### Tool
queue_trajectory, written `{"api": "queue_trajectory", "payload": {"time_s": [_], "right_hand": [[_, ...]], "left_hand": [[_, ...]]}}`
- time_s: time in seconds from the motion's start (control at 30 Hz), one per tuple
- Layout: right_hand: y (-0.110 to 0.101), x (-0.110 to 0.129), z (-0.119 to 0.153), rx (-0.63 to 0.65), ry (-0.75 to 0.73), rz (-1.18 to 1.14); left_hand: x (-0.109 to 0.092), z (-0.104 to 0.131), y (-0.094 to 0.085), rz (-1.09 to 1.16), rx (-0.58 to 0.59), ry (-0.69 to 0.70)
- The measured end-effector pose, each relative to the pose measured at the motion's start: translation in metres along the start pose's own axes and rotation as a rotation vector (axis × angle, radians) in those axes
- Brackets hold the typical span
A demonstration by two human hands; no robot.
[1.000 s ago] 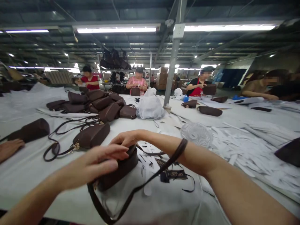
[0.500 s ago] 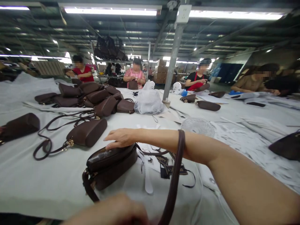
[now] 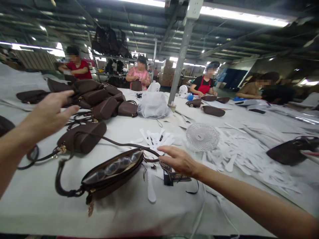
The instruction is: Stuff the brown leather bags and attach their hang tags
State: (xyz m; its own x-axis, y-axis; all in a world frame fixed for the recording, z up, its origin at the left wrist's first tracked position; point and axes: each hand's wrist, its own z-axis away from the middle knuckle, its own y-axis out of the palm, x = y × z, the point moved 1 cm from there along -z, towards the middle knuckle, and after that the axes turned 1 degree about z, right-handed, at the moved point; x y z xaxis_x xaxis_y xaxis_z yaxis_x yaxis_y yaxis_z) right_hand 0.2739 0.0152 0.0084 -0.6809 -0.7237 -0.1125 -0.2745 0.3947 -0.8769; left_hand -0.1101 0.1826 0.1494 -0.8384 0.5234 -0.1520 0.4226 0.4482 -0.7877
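Observation:
In front of me on the table lies a dark brown handbag (image 3: 117,186). Its zipped top is parted, showing clear air-cushion packing (image 3: 112,169) inside. The bag's long strap (image 3: 117,143) loops back across a second brown bag (image 3: 83,137) at its left. My left hand (image 3: 48,114) is raised at the left with thumb and fingers apart, holding nothing, near that second bag and the pile behind. Beside the strap's right end is my right hand (image 3: 178,160), fingers stretched out; whether it touches the strap I cannot tell. Black brand tags (image 3: 178,177) lie under it.
A pile of brown bags (image 3: 99,99) sits at the back left. White serrated strips (image 3: 151,189), a small round fan (image 3: 202,136) and a heap of white scraps (image 3: 249,162) lie ahead and right. A metal post (image 3: 180,63) rises mid-table; several co-workers sit beyond.
The strap has come off my right forearm. My right hand moved right, off the bag. My left hand rose from the bottom edge to the left. The bag's open top now shows.

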Motion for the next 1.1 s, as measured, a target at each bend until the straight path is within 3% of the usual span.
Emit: {"api": "queue_trajectory", "payload": {"time_s": [0.07, 0.17, 0.23, 0.33, 0.47, 0.6, 0.77, 0.87, 0.97, 1.1], "right_hand": [[0.003, -0.009, 0.031, 0.142, 0.158, -0.048], [0.021, -0.011, 0.064, 0.423, 0.221, -0.110], [0.035, -0.008, 0.074, 0.501, 0.275, -0.114], [0.038, -0.011, 0.072, 0.431, 0.380, -0.198], [0.006, -0.033, 0.052, 0.249, 0.609, -0.371], [-0.021, -0.063, 0.036, 0.249, 0.863, -0.418], [-0.034, -0.091, 0.021, 0.235, 0.891, -0.380], [-0.049, -0.094, 0.008, 0.210, 0.884, -0.337], [-0.064, -0.075, -0.014, 0.234, 0.836, -0.355], [-0.071, -0.018, -0.054, 0.374, 0.641, -0.469]], "left_hand": [[-0.007, 0.030, 0.009, 0.039, -0.019, -0.001], [-0.019, 0.080, 0.019, 0.113, -0.037, -0.010], [-0.023, 0.103, 0.021, 0.132, -0.053, -0.045], [-0.023, 0.125, 0.018, 0.163, -0.074, -0.091], [-0.026, 0.147, 0.008, 0.220, -0.025, -0.189], [-0.040, 0.167, 0.009, 0.358, -0.060, -0.214], [-0.055, 0.185, 0.022, 0.504, -0.045, -0.170], [-0.063, 0.187, 0.025, 0.563, -0.036, -0.151], [-0.083, 0.182, 0.023, 0.678, -0.012, -0.151], [-0.131, 0.174, 0.024, 0.923, 0.088, -0.193]]}}
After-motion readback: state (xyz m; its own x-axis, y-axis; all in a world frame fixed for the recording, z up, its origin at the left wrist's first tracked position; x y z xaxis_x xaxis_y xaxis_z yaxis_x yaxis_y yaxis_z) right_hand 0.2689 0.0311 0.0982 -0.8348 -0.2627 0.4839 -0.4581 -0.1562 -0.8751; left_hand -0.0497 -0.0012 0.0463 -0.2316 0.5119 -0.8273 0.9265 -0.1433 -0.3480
